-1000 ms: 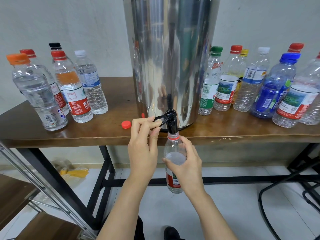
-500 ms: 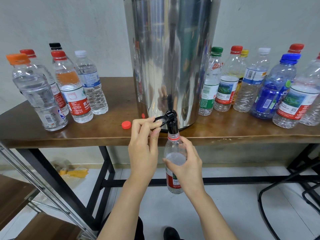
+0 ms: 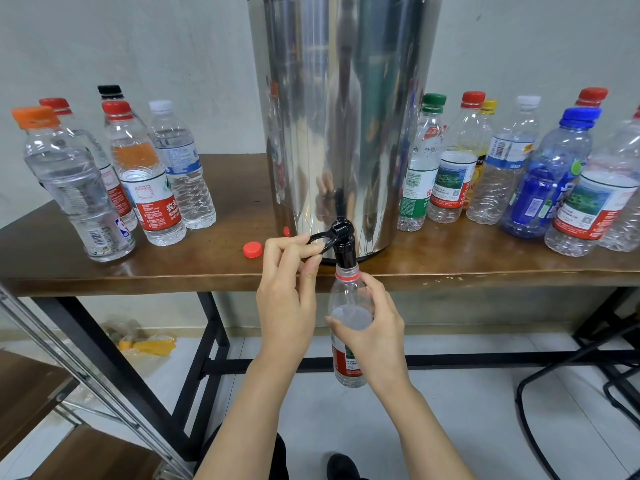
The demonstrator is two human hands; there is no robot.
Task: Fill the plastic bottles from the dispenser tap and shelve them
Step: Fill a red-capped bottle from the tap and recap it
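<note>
A tall steel dispenser [image 3: 343, 116] stands on the wooden table [image 3: 450, 265]; its black tap [image 3: 341, 242] juts over the front edge. My left hand [image 3: 289, 289] pinches the tap's lever, which points left. My right hand [image 3: 372, 332] grips an uncapped clear bottle [image 3: 348, 296] with a red neck ring and red label, held upright with its mouth right under the spout. Water shows inside at about my fingers' height. A loose red cap [image 3: 252, 249] lies on the table left of the tap.
Several capped bottles [image 3: 145, 174] stand on the table's left side and several more [image 3: 512, 168] on the right. A metal shelf rack [image 3: 69, 393] with wooden boards is at lower left. Black chair legs [image 3: 588, 375] are at lower right. Yellow plastic [image 3: 145, 346] lies on the floor.
</note>
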